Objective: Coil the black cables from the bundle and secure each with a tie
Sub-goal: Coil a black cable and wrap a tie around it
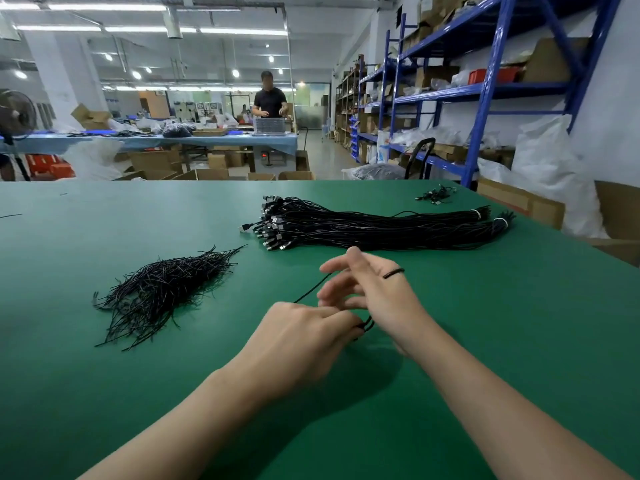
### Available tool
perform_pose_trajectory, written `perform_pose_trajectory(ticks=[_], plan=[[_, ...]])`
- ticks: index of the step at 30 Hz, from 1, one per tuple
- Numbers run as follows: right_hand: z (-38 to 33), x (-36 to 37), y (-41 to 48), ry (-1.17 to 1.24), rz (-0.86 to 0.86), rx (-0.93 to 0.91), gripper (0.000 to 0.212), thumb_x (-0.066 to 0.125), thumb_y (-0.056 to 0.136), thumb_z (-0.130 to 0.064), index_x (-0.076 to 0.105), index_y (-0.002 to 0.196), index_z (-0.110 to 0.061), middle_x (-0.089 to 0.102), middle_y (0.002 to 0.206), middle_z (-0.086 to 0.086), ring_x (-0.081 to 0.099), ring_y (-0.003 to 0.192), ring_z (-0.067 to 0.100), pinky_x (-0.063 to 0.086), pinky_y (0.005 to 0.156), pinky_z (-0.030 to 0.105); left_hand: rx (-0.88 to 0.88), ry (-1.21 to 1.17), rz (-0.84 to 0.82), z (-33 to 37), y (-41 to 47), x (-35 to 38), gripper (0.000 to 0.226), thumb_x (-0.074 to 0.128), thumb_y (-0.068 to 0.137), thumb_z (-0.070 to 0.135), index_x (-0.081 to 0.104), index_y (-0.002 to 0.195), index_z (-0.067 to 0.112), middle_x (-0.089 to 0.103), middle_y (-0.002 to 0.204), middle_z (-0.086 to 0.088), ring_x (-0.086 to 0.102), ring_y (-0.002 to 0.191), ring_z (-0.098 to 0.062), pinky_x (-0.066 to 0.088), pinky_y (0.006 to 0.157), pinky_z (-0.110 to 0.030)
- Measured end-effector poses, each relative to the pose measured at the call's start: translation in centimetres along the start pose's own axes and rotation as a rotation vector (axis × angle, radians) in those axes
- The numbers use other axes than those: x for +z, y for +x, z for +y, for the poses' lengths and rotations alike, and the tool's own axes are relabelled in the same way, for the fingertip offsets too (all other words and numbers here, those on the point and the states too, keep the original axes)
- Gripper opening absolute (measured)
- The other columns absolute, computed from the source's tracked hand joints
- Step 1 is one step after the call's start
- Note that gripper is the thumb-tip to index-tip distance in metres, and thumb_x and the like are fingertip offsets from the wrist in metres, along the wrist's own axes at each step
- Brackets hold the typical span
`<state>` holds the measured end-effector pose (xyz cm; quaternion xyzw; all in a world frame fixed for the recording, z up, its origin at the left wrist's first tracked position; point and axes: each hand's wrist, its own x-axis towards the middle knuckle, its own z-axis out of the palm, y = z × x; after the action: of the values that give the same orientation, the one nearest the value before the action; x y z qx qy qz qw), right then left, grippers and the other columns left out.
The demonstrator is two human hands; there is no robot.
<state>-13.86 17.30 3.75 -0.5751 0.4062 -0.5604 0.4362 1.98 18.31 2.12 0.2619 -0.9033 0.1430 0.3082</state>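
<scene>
A big bundle of black cables (374, 225) with USB plugs at its left end lies across the far middle of the green table (104, 393). A heap of short black ties (162, 292) sits to the left. My left hand (298, 337) pinches a single black cable (311, 291) near its looped end. My right hand (367, 289) is spread, fingers straight and blurred, with the cable wound around it; a strand crosses its outer edge. The loop's lower end shows between my two hands.
A small tangle of cables (437, 195) lies at the far right of the table. Cardboard boxes (519, 202) and blue shelving (485, 95) stand to the right. A person (270, 98) works at a distant blue table.
</scene>
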Motion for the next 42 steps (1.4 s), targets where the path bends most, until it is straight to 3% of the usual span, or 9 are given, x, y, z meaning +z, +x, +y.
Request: perform_pose_trajectory(ticks=[5,10,14,17,21,27,31,35,42], plan=[[0.9,0.1,-0.9,-0.413,-0.145,-0.043,0.066,0.038,0.095,-0.068,0.057,0.051,-0.023,0.047,0.046,0.0,0.043,0.043,0.013,0.033,0.048,0.028,-0.011,-0.072,0.205,-1.8,-0.1,-1.3,0.019,0.064,0.096,0.034,0.071,0.081,0.023,0.061,0.073,0.014,0.048,0.059,-0.011,0.041,0.053,-0.024],[-0.4,0.0,-1.4,-0.305,-0.461,0.14,0.084,0.034,0.067,-0.1,0.056,0.054,-0.02,0.03,0.048,-0.004,0.026,0.048,0.013,0.024,0.048,0.023,-0.114,-0.346,0.259,-3.2,0.1,-1.9,0.01,0.076,0.087,0.026,0.069,0.084,0.02,0.046,0.074,0.016,0.042,0.065,-0.002,0.036,0.061,-0.017],[-0.6,0.5,-2.5,-0.277,-0.7,0.213,0.053,0.063,0.079,-0.067,0.059,0.052,-0.022,0.038,0.049,0.0,0.03,0.046,0.009,0.024,0.048,0.024,-0.195,-0.618,0.199,-3.3,0.6,-2.1,0.012,0.084,0.076,0.032,0.079,0.079,0.022,0.056,0.073,0.004,0.052,0.069,-0.013,0.042,0.062,-0.022],[-0.9,0.9,-3.1,-0.107,-0.804,0.338,0.045,0.061,0.092,-0.049,0.065,0.056,-0.021,0.031,0.045,-0.007,0.024,0.044,0.007,0.017,0.046,0.025,-0.279,-0.905,0.123,-3.1,0.8,-1.9,0.008,0.084,0.072,0.033,0.079,0.076,0.029,0.058,0.074,0.0,0.054,0.068,-0.017,0.044,0.061,-0.032],[-1.1,1.5,-3.1,0.036,-0.931,0.355,0.049,0.045,0.102,-0.043,0.072,0.068,-0.022,0.025,0.043,-0.006,0.02,0.04,0.008,0.013,0.045,0.029,-0.341,-1.106,0.079,-2.6,0.7,-0.8,0.014,0.074,0.084,0.015,0.081,0.081,0.027,0.058,0.073,0.013,0.054,0.069,-0.004,0.042,0.066,-0.015],[-1.3,0.8,-2.0,0.452,-0.746,0.207,0.049,0.04,0.101,-0.048,0.076,0.097,-0.016,0.03,0.049,-0.01,0.024,0.039,0.002,0.021,0.041,0.015,-0.463,-1.027,-0.003,-1.5,0.1,1.1,0.038,0.054,0.096,0.009,0.074,0.076,0.035,0.069,0.072,0.016,0.061,0.071,0.005,0.05,0.068,-0.014],[-1.5,-0.4,-0.5,0.651,-0.403,0.054,0.05,0.037,0.103,-0.044,0.073,0.111,-0.01,0.048,0.062,-0.004,0.038,0.043,0.005,0.033,0.043,0.019,-0.419,-0.78,-0.098,-1.3,-0.3,2.6,0.024,0.051,0.104,0.027,0.066,0.086,0.032,0.047,0.064,0.013,0.038,0.06,-0.004,0.036,0.059,-0.023],[-1.0,-1.1,0.2,0.441,-0.109,-0.038,0.052,0.033,0.107,-0.041,0.07,0.111,-0.005,0.067,0.077,0.007,0.064,0.065,0.018,0.055,0.061,0.027,-0.295,-0.586,-0.102,-1.0,-0.3,2.6,0.024,0.053,0.104,0.026,0.073,0.118,0.024,0.063,0.08,0.028,0.057,0.075,0.01,0.041,0.072,-0.008],[0.9,-0.3,0.2,-0.091,-0.028,-0.05,0.051,0.035,0.104,-0.041,0.072,0.095,-0.007,0.072,0.074,0.006,0.068,0.068,0.019,0.056,0.063,0.027,-0.083,-0.24,-0.025,-1.0,-0.2,0.9,0.031,0.053,0.102,0.036,0.074,0.094,0.015,0.07,0.083,0.002,0.063,0.071,-0.021,0.052,0.064,-0.036]])
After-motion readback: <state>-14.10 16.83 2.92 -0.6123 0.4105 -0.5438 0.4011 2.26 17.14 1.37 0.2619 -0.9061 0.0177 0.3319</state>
